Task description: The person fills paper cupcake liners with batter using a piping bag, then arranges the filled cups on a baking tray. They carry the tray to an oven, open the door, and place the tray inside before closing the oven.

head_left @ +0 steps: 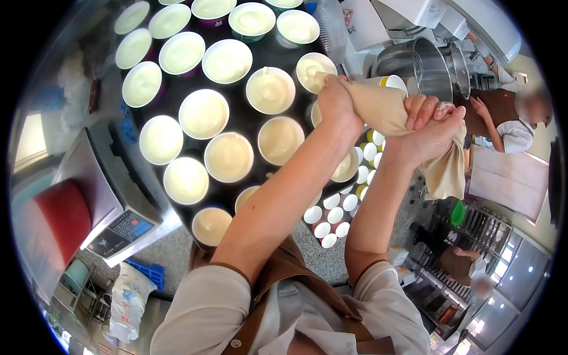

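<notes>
A beige cloth piping bag [381,109] stretches between my two hands above the right side of a dark tray [248,56]. My left hand [340,106] is wrapped round its narrow end, over a paper cup [313,71] with pale cream batter in it. My right hand [429,133] grips the upper part of the bag, whose loose end [445,174] hangs below the fist. Several white-rimmed paper cups stand on the tray, filled with pale batter, such as one cup [229,157] near the middle. My left forearm hides some of the nearer cups.
Stacked paper cups [334,214] stand right of the tray. Beyond my right hand is a large metal mixing bowl [408,62]. At left are a scale [121,222] and a red container [59,222]. A co-worker in a brown apron [473,115] stands at far right; another person [458,266] is farther off.
</notes>
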A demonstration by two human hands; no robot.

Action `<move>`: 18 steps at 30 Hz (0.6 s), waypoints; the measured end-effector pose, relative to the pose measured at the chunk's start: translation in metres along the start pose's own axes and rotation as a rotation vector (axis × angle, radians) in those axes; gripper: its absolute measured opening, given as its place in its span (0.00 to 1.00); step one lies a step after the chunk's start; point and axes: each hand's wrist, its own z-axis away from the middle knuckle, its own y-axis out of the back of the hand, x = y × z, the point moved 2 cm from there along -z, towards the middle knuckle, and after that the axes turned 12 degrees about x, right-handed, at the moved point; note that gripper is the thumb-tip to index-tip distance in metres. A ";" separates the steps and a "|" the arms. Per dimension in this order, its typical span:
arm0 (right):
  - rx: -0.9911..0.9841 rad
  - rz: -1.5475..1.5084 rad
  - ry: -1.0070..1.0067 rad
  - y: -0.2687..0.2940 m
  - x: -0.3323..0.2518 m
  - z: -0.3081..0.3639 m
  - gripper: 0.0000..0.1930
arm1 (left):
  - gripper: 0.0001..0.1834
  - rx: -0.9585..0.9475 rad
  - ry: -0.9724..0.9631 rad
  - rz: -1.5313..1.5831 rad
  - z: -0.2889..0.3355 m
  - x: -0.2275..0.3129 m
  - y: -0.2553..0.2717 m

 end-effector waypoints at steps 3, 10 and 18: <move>0.046 -0.061 0.011 -0.003 -0.007 0.003 0.23 | 0.10 -0.049 -0.017 -0.038 0.005 0.000 -0.004; 0.154 -0.105 0.164 0.024 -0.069 0.034 0.23 | 0.17 -0.294 -0.177 -0.175 0.080 -0.020 -0.006; -0.018 -0.276 0.091 0.062 -0.112 0.073 0.22 | 0.18 -0.482 -0.218 -0.280 0.147 -0.016 0.023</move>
